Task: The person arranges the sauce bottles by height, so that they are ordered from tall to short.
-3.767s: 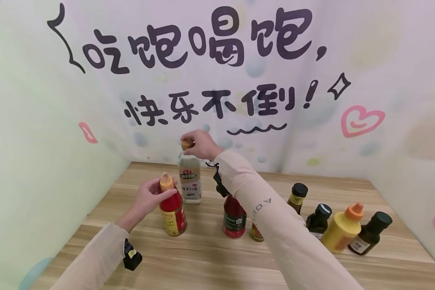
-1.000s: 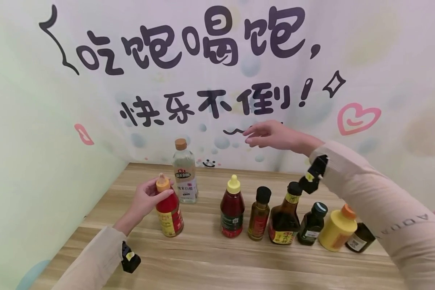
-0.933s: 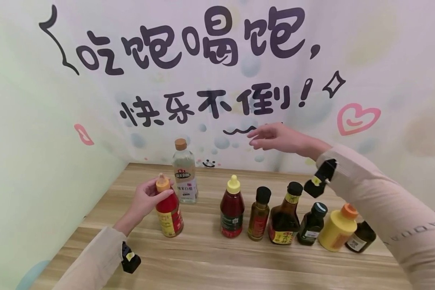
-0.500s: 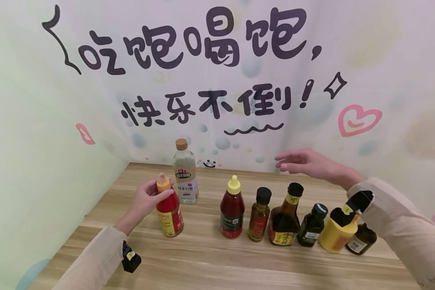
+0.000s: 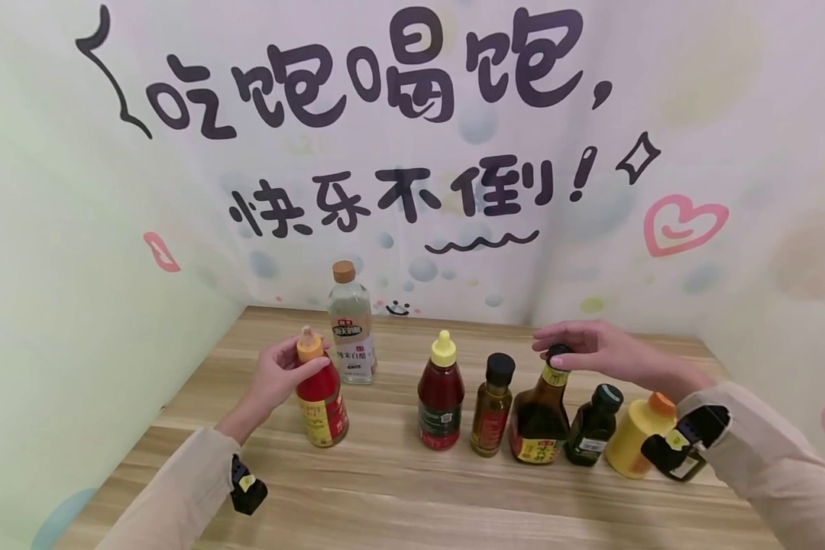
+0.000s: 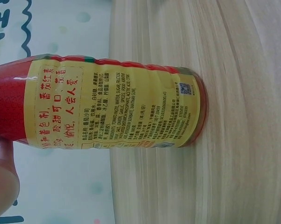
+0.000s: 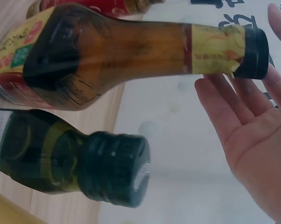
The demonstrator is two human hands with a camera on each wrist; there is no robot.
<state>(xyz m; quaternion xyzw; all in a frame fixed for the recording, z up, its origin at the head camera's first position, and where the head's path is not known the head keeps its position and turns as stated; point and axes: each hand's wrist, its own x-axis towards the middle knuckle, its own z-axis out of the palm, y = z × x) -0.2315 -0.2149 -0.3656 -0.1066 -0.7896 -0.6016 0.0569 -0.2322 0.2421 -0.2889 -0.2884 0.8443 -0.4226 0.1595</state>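
Left hand (image 5: 282,374): fingers and thumb wrap the shoulder of the red bottle (image 5: 323,405), just below its orange nozzle cap (image 5: 310,349). The red bottle stands on the left part of the table (image 5: 399,504), and its yellow label faces the left wrist camera.

Right hand (image 5: 594,347): fingers are spread and slightly bent, positioned at the black cap (image 7: 255,53) of the brown sauce bottle (image 5: 539,416). The fingers lie on the far side of the cap and neck in the head view, the thumb on the near side. Contact with the cap cannot be confirmed. The brown sauce bottle stands right of the table's centre.

Adjacent items: the clear bottle (image 5: 351,328) stands behind the red bottle, near it. Left of the brown sauce bottle are the slim bottle (image 5: 491,409) and, farther left, the yellow-capped bottle (image 5: 441,405). To its right follow the dark green bottle (image 5: 593,428), the yellow squeeze bottle (image 5: 635,439) and a dark bottle, partly covered by the right wrist camera (image 5: 681,443).

Rear: a pale backdrop (image 5: 474,290) carries large black characters.
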